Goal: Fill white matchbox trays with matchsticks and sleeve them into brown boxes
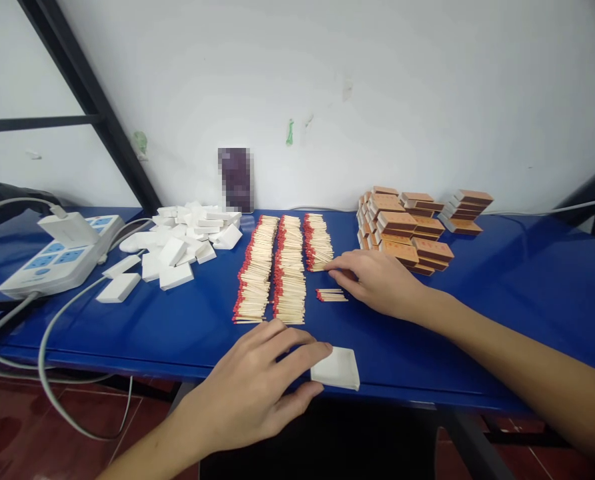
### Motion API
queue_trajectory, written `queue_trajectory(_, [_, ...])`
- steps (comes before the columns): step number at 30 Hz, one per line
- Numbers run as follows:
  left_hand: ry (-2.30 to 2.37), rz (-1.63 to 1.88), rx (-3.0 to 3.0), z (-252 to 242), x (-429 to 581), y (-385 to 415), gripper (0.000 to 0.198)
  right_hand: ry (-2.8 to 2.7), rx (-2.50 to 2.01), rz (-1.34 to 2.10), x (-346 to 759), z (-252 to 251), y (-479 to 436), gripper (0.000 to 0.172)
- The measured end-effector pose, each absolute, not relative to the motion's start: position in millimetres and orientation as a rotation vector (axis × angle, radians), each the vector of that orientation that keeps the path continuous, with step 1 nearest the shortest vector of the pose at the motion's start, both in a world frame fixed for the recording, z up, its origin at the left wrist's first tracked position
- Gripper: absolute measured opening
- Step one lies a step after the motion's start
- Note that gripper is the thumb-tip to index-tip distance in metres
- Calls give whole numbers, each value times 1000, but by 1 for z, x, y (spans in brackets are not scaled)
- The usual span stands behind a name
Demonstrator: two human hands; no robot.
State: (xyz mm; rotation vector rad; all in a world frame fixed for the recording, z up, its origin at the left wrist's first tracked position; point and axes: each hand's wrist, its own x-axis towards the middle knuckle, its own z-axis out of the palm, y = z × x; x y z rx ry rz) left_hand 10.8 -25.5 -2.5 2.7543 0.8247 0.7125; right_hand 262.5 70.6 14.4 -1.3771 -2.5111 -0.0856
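Note:
My left hand (265,383) holds a white matchbox tray (338,368) at the table's front edge, thumb and index finger gripping its left end. The tray lies open side up, with no matches visible in it. My right hand (377,280) is closed, its fingertips at the near end of the right-hand row of red-tipped matches (318,241). A small group of loose matches (332,295) lies just below those fingertips. Two longer rows of matches, the left row (256,267) and the middle row (290,270), lie beside it, heads to the left.
White trays (177,243) are heaped at the back left. Brown matchboxes (397,227) are stacked at the back right, with a smaller stack (465,210) beside them. A power strip (62,257) with cables occupies the left end. A pixelated dark panel (236,180) leans on the wall.

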Motion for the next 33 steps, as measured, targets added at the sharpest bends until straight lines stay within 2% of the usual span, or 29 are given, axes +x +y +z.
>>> queue_trajectory(11, [822, 726, 2766, -2, 12, -25, 29, -2530, -1321, 51, 258, 12, 71, 30])
queue_trajectory(26, [812, 693, 2740, -4, 11, -25, 30, -2489, -1314, 240, 259, 13, 70, 17])
queue_trajectory(33, [805, 692, 2741, -4, 10, -25, 29, -2519, -1270, 284, 263, 20, 64, 20])
